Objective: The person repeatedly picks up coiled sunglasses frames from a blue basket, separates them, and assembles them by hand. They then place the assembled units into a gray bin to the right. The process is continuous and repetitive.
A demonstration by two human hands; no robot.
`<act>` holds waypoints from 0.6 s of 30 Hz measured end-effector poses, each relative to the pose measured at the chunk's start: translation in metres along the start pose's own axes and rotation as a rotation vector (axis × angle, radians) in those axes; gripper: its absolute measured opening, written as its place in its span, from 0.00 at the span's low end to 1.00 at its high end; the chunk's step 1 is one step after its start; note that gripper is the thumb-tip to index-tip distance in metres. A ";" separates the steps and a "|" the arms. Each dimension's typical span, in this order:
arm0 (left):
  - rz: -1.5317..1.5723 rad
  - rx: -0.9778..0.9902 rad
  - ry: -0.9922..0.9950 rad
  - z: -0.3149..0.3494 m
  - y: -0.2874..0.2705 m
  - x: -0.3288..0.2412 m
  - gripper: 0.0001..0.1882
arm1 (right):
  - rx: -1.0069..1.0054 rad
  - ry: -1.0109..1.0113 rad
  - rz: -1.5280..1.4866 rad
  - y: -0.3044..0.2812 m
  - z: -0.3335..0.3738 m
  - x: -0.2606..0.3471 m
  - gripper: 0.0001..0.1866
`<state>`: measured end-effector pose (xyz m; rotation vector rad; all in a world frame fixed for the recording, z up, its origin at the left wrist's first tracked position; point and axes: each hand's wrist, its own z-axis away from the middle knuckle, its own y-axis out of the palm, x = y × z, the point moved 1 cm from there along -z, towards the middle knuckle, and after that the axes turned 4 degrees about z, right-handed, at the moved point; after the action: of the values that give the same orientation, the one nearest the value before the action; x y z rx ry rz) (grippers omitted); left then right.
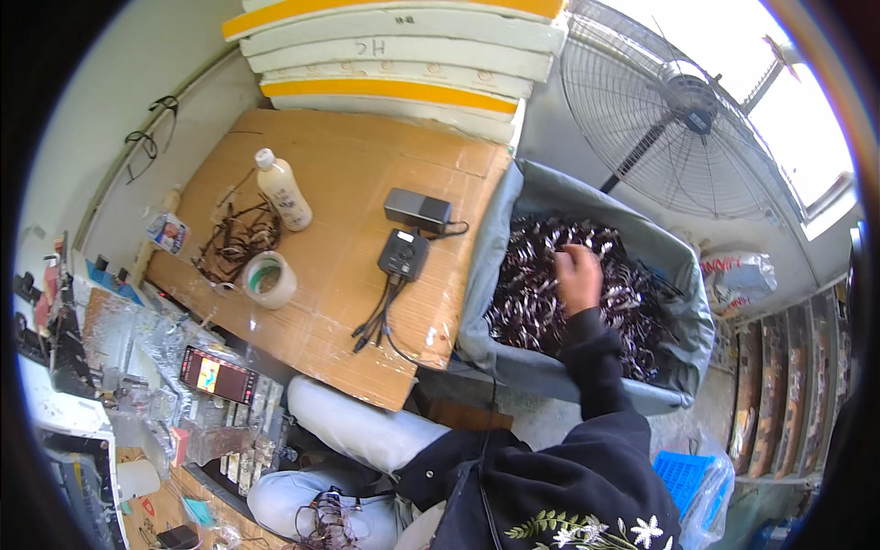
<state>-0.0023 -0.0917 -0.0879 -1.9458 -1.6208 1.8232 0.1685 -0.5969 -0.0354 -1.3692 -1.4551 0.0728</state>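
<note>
Head view: the right hand (578, 275) reaches into a grey-lined bin (541, 197) at the person's right, its fingers curled down among a heap of dark, shiny frames (532, 302). Whether it grips any of them cannot be told, since the fingertips are buried in the pile. The frames lie tangled, pointing every way, with no shared long axis; they are too many and too jumbled to count. The bin's long side runs away from the person, toward the fan (683, 119) behind it.

The left hand is hidden; only a bundle of frames (323, 522) shows on the lap at the lower edge.

Left of the bin, a cardboard-topped desk (357, 165) carries one white bottle (283, 191), lying tilted with its cap toward the wall, one roll of tape (268, 279) lying flat, a loose clump of frames (234, 240) between and beside them, and two small black boxes (417, 209) close together, with cables trailing from the nearer one toward the desk's near edge. A stack of white and yellow foam boards (394, 55) stands behind the desk. One phone (217, 375) with a lit screen lies on the cluttered bench at the left.
</note>
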 end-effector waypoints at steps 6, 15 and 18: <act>0.005 -0.019 -0.011 -0.005 0.008 -0.001 0.19 | 0.406 0.427 0.547 -0.014 -0.056 -0.144 0.53; -0.020 -0.017 -0.009 -0.003 0.014 0.001 0.18 | 0.658 0.337 0.734 0.004 -0.063 -0.168 0.66; -0.032 -0.019 -0.020 -0.001 0.015 0.001 0.18 | 0.668 0.488 0.709 0.006 -0.061 -0.170 0.60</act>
<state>0.0075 -0.0973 -0.0975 -1.9040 -1.6707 1.8287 0.1728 -0.7559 -0.1212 -1.1570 -0.4200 0.5829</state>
